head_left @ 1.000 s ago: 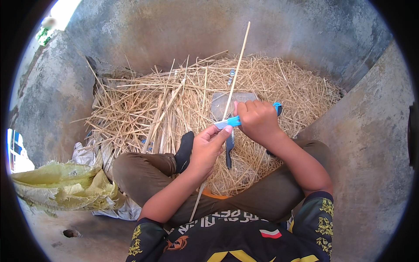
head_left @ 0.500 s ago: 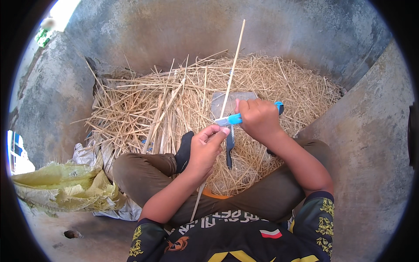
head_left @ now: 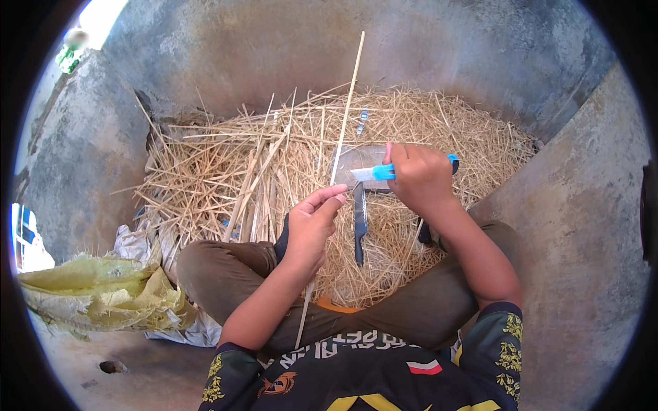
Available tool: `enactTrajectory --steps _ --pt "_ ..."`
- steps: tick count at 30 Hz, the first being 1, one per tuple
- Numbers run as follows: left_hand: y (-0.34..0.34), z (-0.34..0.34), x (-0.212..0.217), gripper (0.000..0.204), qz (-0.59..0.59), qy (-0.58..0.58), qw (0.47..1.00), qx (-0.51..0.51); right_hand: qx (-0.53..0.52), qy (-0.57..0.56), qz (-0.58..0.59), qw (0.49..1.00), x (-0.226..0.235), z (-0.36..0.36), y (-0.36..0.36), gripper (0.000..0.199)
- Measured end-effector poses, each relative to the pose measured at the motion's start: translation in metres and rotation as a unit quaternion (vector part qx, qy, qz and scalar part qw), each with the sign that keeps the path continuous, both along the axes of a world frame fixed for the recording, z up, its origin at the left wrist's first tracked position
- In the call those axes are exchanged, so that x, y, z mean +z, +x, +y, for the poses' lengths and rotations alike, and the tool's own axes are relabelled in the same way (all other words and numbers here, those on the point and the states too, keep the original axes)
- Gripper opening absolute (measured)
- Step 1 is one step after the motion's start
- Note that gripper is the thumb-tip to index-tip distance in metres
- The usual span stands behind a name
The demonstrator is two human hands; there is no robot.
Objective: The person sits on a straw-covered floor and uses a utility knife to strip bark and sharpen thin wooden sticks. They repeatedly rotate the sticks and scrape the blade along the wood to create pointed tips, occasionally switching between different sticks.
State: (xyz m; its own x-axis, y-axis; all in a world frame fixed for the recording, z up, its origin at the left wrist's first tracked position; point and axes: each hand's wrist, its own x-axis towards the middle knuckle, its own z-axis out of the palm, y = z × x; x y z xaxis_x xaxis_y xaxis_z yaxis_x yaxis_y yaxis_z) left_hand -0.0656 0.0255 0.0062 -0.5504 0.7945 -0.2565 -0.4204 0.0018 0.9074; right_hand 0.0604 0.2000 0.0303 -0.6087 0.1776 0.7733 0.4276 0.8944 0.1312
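My left hand (head_left: 312, 226) pinches a long, thin pale strip (head_left: 349, 109) that looks like split bamboo. One end rises up and away toward the wall; the other passes behind my hand and shows again above my lap. In my right hand (head_left: 421, 178) is a blue box cutter (head_left: 384, 172), gripped in a fist, its blade out and pointing left. The blade is a little to the right of the strip, apart from it. Below, a dark-handled knife (head_left: 360, 229) lies on the shavings, its blade toward a flat grey slab (head_left: 370, 156).
Thin shavings (head_left: 466, 137) cover the floor before me, with longer strips (head_left: 226, 161) heaped at left. Concrete walls (head_left: 356, 48) stand ahead and at right. A torn yellowish sack (head_left: 96, 294) lies beside my bent left knee (head_left: 212, 274).
The box cutter has moved right, off the strip, with my right hand. My left hand and the strip have shifted slightly left, uncovering more of the knife.
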Motion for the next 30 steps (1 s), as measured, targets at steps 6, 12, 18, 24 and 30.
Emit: enactTrajectory --steps 6,12,18,24,30 --pt "-0.009 0.001 -0.007 0.027 -0.024 0.024 0.999 -0.012 0.009 -0.026 -0.002 1.000 0.000 -0.002 0.000 0.027" --pt "0.013 -0.002 0.007 0.026 -0.018 0.059 0.998 -0.030 0.022 -0.136 -0.021 0.990 -0.013 -0.001 -0.001 0.030" --pt "0.010 -0.006 0.001 0.022 -0.118 0.036 0.985 -0.119 0.016 -0.165 -0.061 0.984 -0.027 -0.007 -0.010 0.035" --pt "0.011 -0.002 0.006 0.014 -0.096 0.016 0.992 -0.085 0.029 -0.189 -0.088 0.978 -0.026 -0.024 -0.011 0.038" --pt "0.027 -0.004 -0.008 0.011 0.041 0.057 0.996 -0.047 0.061 -0.154 -0.039 0.985 -0.036 -0.022 -0.023 0.033"
